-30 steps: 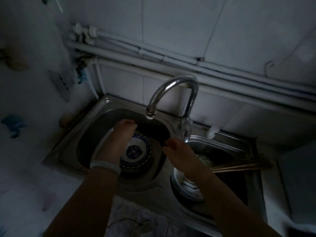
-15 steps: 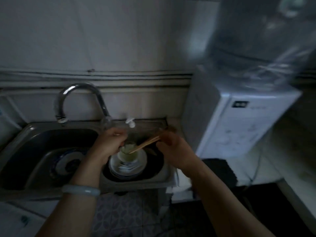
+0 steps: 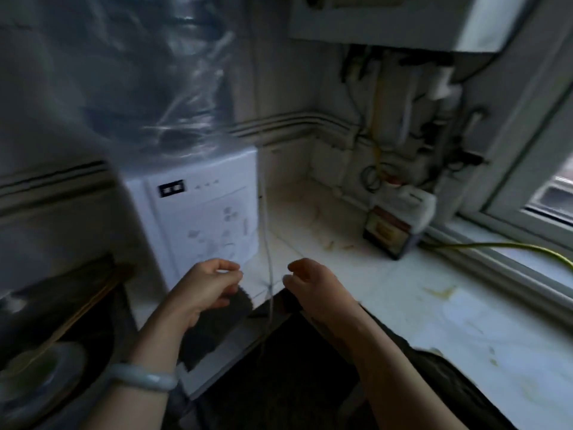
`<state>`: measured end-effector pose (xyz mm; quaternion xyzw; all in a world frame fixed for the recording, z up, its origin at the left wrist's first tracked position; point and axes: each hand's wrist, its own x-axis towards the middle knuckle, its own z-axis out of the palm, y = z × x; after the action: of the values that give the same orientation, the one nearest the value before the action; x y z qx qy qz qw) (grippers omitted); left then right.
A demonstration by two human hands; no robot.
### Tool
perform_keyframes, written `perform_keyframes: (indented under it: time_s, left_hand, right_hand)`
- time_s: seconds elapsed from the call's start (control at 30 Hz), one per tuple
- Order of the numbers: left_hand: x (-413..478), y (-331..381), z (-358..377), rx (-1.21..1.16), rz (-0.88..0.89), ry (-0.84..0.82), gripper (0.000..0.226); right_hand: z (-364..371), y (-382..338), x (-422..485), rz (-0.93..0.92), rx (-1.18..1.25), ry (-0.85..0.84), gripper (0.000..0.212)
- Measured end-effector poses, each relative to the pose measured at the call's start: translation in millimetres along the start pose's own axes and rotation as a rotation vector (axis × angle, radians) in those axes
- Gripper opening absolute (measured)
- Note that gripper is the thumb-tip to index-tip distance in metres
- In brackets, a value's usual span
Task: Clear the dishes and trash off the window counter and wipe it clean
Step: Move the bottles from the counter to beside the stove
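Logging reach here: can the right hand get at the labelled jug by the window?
Probably yes: the right hand hovers empty above the counter, nothing visibly standing between it and the jug.

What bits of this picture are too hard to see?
Head view: the label on the jug is blurred and unreadable.
Head view: the dishes at bottom left are dark, blurred and cut off by the frame edge.
Head view: the window is cut off by the right edge.
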<state>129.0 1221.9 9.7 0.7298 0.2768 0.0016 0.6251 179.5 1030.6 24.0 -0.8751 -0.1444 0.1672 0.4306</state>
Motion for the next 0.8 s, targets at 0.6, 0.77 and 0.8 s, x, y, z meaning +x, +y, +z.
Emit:
perform_keyframes:
  time_s: [0.6, 0.77, 0.8]
  left_hand:
    - [113, 134, 277, -0.645, -0.292, -0.655, 0.014]
    - [175, 166, 344, -0.845, -0.400, -0.639, 0.022]
    - [185, 171, 357, -0.869, -0.415, -0.622, 0.026]
  right_hand:
    - [-180, 113, 41, 0.289, 0.230, 0.407, 0.033]
    - [-217, 129, 84, 0.306, 0.312, 0.446, 0.023]
    - [-225, 133, 91, 0.312, 0.322, 0.456, 0.020]
